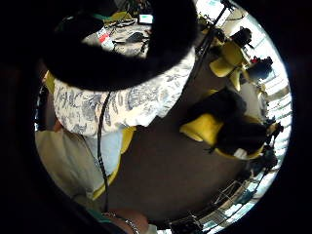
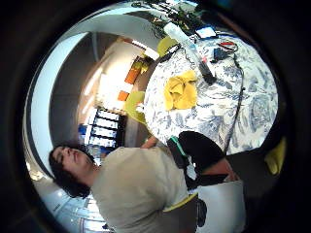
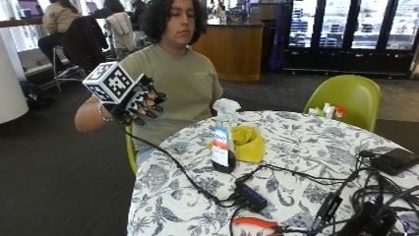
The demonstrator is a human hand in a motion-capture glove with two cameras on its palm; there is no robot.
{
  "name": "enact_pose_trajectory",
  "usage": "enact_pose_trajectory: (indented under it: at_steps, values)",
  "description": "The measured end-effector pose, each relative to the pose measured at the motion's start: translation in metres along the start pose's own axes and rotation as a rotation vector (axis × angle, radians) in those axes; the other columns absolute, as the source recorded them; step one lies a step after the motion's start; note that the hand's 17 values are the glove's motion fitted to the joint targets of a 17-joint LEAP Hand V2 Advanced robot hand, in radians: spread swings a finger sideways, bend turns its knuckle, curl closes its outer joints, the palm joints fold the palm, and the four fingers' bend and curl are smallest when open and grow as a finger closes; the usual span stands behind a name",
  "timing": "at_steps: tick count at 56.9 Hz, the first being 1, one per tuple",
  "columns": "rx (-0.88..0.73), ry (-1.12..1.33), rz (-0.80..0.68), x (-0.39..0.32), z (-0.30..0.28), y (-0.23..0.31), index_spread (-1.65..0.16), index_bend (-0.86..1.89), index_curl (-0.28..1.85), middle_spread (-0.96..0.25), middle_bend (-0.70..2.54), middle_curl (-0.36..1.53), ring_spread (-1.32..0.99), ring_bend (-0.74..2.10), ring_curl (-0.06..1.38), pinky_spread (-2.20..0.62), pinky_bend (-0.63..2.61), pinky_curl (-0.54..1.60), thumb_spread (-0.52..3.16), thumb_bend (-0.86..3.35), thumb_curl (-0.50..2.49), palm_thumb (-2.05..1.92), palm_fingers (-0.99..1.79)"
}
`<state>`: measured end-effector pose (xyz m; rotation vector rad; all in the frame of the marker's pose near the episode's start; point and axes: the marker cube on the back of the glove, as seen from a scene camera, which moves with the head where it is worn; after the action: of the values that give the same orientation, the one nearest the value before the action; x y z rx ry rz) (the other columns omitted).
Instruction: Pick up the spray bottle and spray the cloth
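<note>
The patterned surface (image 3: 308, 147) is carrying an upright spray bottle (image 3: 223, 135) touching the soft yellow cloth (image 3: 249, 142). I'm holding my right hand (image 3: 140, 103) raised well apart, fingers (image 3: 156, 105) relaxed and holding nothing; I'm judging the smooth bottle light, best gripped at its neck.

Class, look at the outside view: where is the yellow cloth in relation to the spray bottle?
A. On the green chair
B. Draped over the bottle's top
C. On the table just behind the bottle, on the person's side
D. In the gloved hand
C: the yellow cloth lies on the table behind the upright spray bottle, while the gloved right hand is raised off to the side, holding nothing.
</note>
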<state>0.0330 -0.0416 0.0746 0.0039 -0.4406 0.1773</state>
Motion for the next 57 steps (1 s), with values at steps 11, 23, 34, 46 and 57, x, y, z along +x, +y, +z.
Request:
enact_pose_trajectory:
  at_steps: [11,23,34,46,57]
  values:
    - [0.105,-0.311,0.041,-0.005,0.045,-0.043,-0.42,0.08,0.16,-0.04,0.21,0.32,-0.06,0.45,0.30,0.23,0.46,0.35,1.02,-0.02,0.31,0.63,0.33]
    - [0.239,-0.524,0.104,-0.002,0.070,-0.111,-0.38,0.10,0.17,0.00,0.18,0.33,-0.05,0.47,0.31,0.17,0.57,0.37,1.01,-0.01,0.35,0.73,0.49]
    - [0.289,-0.582,0.106,-0.001,0.084,-0.157,-0.30,0.08,0.16,-0.04,0.27,0.36,-0.12,0.69,0.38,-0.13,0.71,0.40,1.12,0.01,0.37,0.81,1.08]
    - [0.358,-0.558,0.148,0.002,0.094,-0.178,-0.28,0.51,0.36,-0.15,0.61,0.55,-0.19,0.86,0.54,-0.13,0.87,0.56,1.40,0.11,0.42,0.93,1.35]
    - [0.372,-0.588,0.138,0.000,0.091,-0.179,-0.26,0.73,0.52,-0.21,0.81,0.71,-0.21,1.02,0.65,-0.13,1.01,0.69,1.59,0.18,0.48,0.96,1.20]
